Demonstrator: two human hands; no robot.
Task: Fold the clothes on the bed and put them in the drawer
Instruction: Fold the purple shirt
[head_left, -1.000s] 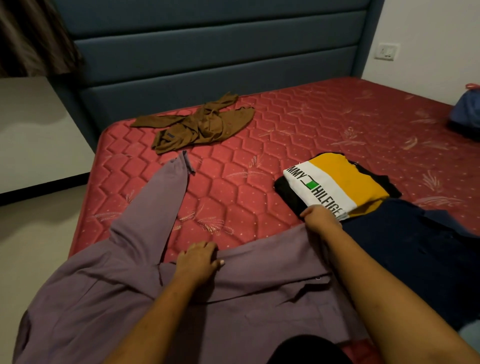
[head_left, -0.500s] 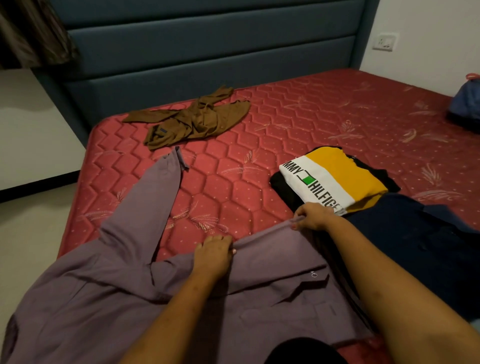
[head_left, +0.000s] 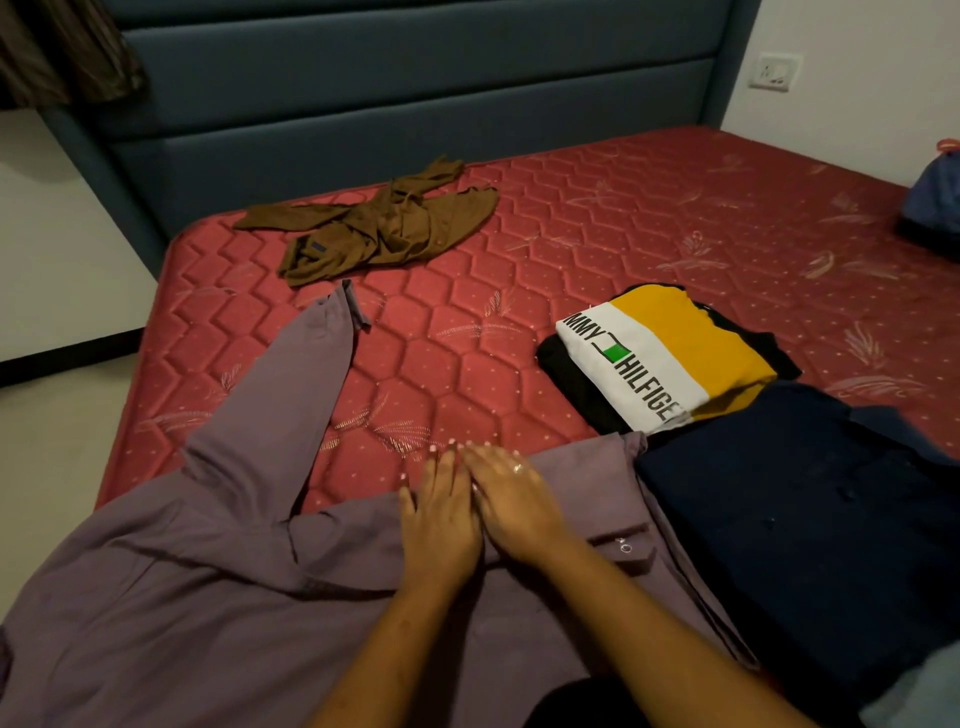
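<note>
Bare mattress (head_left: 457, 374) between brown shirt (head_left: 374, 228), folded tee (head_left: 660, 353)

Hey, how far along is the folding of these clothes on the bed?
Done: the yellow and white T-shirt lies folded, and the navy garment beside it looks folded too. In hand: the left hand and right hand press flat on the purple shirt, its sleeve spread out. Left: the brown garment lies crumpled, and every piece lies on the mattress, none stowed.

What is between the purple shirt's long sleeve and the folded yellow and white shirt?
Only bare red mattress lies between the purple shirt's sleeve and the folded yellow and white shirt, seen in the head view.
</note>
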